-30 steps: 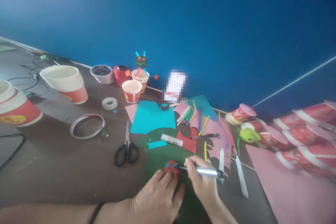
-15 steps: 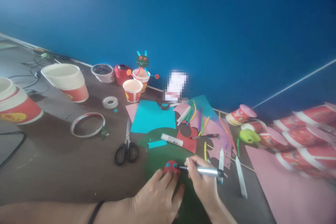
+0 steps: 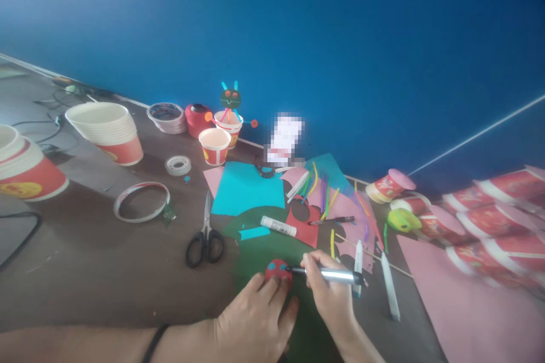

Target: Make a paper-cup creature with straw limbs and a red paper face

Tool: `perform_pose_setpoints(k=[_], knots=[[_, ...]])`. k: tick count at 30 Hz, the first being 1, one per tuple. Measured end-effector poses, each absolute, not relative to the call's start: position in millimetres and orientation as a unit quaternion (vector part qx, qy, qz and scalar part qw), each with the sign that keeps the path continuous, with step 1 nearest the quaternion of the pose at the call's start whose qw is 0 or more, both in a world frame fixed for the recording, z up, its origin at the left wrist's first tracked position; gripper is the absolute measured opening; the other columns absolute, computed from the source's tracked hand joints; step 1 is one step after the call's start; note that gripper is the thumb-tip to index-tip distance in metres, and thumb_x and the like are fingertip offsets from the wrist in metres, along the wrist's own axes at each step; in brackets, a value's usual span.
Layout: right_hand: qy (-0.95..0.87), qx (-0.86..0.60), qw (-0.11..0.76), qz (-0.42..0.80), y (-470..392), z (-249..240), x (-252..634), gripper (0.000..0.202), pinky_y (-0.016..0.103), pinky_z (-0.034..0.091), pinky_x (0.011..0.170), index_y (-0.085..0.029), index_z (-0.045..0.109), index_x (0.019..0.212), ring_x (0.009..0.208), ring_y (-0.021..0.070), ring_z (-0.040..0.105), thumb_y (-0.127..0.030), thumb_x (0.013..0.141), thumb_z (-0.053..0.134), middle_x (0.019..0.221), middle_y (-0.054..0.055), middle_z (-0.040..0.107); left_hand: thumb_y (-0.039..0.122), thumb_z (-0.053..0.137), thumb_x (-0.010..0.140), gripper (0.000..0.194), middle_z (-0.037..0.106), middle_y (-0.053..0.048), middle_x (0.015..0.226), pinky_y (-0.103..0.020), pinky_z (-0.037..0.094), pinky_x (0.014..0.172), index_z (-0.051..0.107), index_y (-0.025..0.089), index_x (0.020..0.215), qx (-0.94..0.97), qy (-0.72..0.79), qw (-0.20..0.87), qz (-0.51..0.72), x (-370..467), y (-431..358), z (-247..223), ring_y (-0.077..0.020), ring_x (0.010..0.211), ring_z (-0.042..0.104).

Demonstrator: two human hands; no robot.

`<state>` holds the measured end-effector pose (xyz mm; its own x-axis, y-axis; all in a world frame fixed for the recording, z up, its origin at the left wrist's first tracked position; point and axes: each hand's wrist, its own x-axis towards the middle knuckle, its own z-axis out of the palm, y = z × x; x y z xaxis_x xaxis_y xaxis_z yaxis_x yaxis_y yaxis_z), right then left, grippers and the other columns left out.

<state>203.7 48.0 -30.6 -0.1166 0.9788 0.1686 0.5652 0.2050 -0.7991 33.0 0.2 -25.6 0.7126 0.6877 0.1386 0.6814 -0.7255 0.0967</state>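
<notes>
Silver pen [image 3: 343, 276]: tip shifted slightly rightward, at the right-hand blue spot [image 3: 283, 267] of the red disc [image 3: 278, 272]; marking seems under way. Right hand [image 3: 334, 298] clasps pen; left hand [image 3: 255, 315] presses disc over green paper [image 3: 258, 252] (pinching too? cannot tell)

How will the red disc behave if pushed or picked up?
The red disc looks like thin paper, so probably light and a bit bendy. Lying flat over the green sheet, it would likely slide rather than roll or tip. The left hand has fingers on its near edge, so it likely resists sliding for now.
</notes>
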Motion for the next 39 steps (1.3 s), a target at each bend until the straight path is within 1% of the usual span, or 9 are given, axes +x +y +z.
perform_pose_setpoints(k=[6, 14, 20, 24, 29, 35, 39], knots=[[-0.694, -0.552, 0.349, 0.303, 48.1, -30.0, 202.3, 0.029, 0.019, 0.038, 0.049, -0.018, 0.055, 0.063, 0.046, 0.01, 0.048, -0.033, 0.087, 0.048, 0.049, -0.004, 0.048, 0.04, 0.031, 0.093, 0.041, 0.055, -0.017, 0.122, -0.039, 0.033, 0.08, 0.052, 0.015, 0.119, 0.925, 0.37, 0.002, 0.092, 33.0, 0.0, -26.8, -0.0275, 0.102, 0.053], [-0.678, -0.567, 0.356, 0.303, 49.3, -25.5, 201.3, 0.031, 0.02, 0.036, 0.045, -0.017, 0.055, 0.062, 0.042, 0.0103, 0.047, -0.035, 0.086, 0.047, 0.045, -0.005, 0.045, 0.043, 0.033, 0.092, 0.043, 0.053, -0.017, 0.125, -0.039, 0.033, 0.081, 0.051, 0.016, 0.121, 0.925, 0.371, 0.021, 0.084, 32.4, 0.2, -27.5, -0.0275, 0.102, 0.053], [-0.659, -0.575, 0.386, 0.293, 50.3, -21.1, 194.7, 0.035, 0.02, 0.033, 0.041, -0.017, 0.055, 0.059, 0.038, 0.01, 0.044, -0.039, 0.085, 0.046, 0.042, -0.005, 0.043, 0.041, 0.038, 0.091, 0.043, 0.053, -0.017, 0.125, -0.04, 0.035, 0.083, 0.049, 0.015, 0.124, 0.926, 0.371, 0.025, 0.069, 33.7, -1.5, -32.9, -0.0278, 0.105, 0.052], [-0.673, -0.564, 0.374, 0.299, 50.6, -21.4, 195.8, 0.035, 0.02, 0.034, 0.042, -0.017, 0.055, 0.059, 0.039, 0.0101, 0.044, -0.039, 0.085, 0.045, 0.043, -0.004, 0.044, 0.04, 0.04, 0.09, 0.044, 0.049, -0.019, 0.129, -0.044, 0.035, 0.085, 0.048, 0.015, 0.125, 0.923, 0.379, 0.034, 0.061, 34.3, -2.2, -32.8, -0.0308, 0.109, 0.05], [-0.668, -0.573, 0.365, 0.304, 51.0, -24.2, 199.4, 0.035, 0.021, 0.036, 0.044, -0.017, 0.055, 0.061, 0.042, 0.0105, 0.046, -0.038, 0.086, 0.045, 0.045, -0.004, 0.045, 0.041, 0.042, 0.089, 0.045, 0.05, -0.017, 0.129, -0.042, 0.035, 0.087, 0.048, 0.016, 0.125, 0.924, 0.374, 0.052, 0.055, 32.7, -0.1, -25.4, -0.0292, 0.11, 0.05], [-0.674, -0.563, 0.362, 0.313, 50.3, -24.2, 199.3, 0.033, 0.02, 0.035, 0.044, -0.017, 0.055, 0.061, 0.042, 0.01, 0.045, -0.037, 0.086, 0.046, 0.046, -0.004, 0.045, 0.043, 0.037, 0.091, 0.045, 0.05, -0.019, 0.128, -0.042, 0.036, 0.084, 0.05, 0.014, 0.123, 0.924, 0.376, 0.051, 0.058, 32.6, 0.6, -23.3, -0.0308, 0.109, 0.05], [-0.677, -0.559, 0.365, 0.31, 50.8, -24.7, 199.0, 0.032, 0.02, 0.036, 0.044, -0.017, 0.056, 0.062, 0.042, 0.01, 0.045, -0.035, 0.086, 0.046, 0.046, -0.004, 0.045, 0.04, 0.04, 0.09, 0.043, 0.05, -0.018, 0.128, -0.042, 0.035, 0.085, 0.05, 0.015, 0.123, 0.922, 0.378, 0.052, 0.063, 33.6, -0.5, -25.3, -0.0297, 0.107, 0.051]])
